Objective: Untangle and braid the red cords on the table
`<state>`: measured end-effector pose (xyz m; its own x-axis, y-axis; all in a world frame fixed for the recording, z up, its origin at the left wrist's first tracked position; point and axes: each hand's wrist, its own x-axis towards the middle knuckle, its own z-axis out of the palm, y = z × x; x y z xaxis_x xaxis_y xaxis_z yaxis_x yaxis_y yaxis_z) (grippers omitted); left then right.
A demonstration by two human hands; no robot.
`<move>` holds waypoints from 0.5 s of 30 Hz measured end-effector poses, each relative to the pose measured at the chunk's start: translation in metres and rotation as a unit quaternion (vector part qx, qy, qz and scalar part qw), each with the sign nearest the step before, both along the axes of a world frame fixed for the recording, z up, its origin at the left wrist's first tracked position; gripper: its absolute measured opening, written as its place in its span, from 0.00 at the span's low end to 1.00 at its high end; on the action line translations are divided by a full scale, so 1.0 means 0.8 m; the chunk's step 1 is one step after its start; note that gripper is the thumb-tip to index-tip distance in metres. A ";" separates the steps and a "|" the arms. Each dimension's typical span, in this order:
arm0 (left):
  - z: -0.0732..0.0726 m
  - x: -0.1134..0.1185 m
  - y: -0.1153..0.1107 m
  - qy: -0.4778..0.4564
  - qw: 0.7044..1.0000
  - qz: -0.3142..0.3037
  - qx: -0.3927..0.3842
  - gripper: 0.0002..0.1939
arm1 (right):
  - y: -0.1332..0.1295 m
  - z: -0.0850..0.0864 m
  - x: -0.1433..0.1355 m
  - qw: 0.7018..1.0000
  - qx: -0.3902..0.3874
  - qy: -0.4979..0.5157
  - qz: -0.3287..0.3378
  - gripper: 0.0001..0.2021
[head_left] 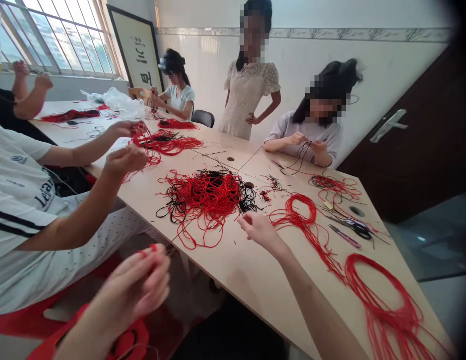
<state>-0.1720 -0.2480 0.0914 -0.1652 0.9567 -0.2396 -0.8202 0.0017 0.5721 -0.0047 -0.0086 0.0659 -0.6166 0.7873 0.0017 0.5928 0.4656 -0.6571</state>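
In the head view my left hand (138, 282) is raised in front of the table's near edge, its fingers curled closed on a red cord (153, 247). Only a short red piece shows above the fingers; the rest is hidden by the hand. Over the table, my right hand (261, 231) is closed in a pinch, with a thin bit of red cord (238, 218) at its fingertips. Just beyond it lies a tangled heap of red and black cords (213, 192). To its right a looped red bundle (300, 210) rests on the tabletop.
Another red bundle (383, 295) lies at the near right. Black-handled scissors (355, 227) and a purple-handled tool (345, 236) are beside it. A co-worker's hands (127, 155) hold red cord at the left. Other people sit or stand around the table (248, 280).
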 end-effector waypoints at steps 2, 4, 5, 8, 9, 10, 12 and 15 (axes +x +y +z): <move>-0.014 0.003 0.032 -0.055 0.993 0.068 -0.081 0.10 | 0.022 -0.017 -0.037 1.000 0.002 -0.028 -0.004 0.12; -0.028 0.009 0.053 -0.114 0.973 0.141 -0.146 0.11 | 0.036 -0.029 -0.074 0.999 0.013 -0.046 -0.014 0.15; -0.034 0.013 0.059 -0.125 0.967 0.161 -0.155 0.10 | 0.040 -0.033 -0.091 0.998 0.020 -0.053 -0.021 0.15; -0.043 0.021 0.061 -0.085 0.972 0.160 -0.148 0.07 | 0.050 -0.035 -0.130 0.997 0.032 -0.060 -0.043 0.15; -0.044 0.024 0.060 -0.062 0.977 0.148 -0.141 0.07 | 0.053 -0.031 -0.138 0.997 0.036 -0.056 -0.049 0.14; -0.044 0.026 0.059 -0.039 0.981 0.134 -0.133 0.06 | 0.056 -0.024 -0.144 0.997 0.042 -0.046 -0.053 0.13; -0.044 0.029 0.058 -0.002 0.987 0.110 -0.117 0.05 | 0.064 0.001 -0.149 0.996 0.065 -0.003 -0.058 0.12; -0.048 0.029 0.063 0.035 0.991 0.090 -0.093 0.07 | 0.077 0.062 -0.152 0.987 0.114 0.093 -0.060 0.16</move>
<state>-0.1487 -0.1976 0.0529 -0.3515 0.8504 -0.3916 -0.7756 -0.0302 0.6305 -0.1260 0.0531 0.1155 -0.4918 0.8207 0.2909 0.5314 0.5475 -0.6464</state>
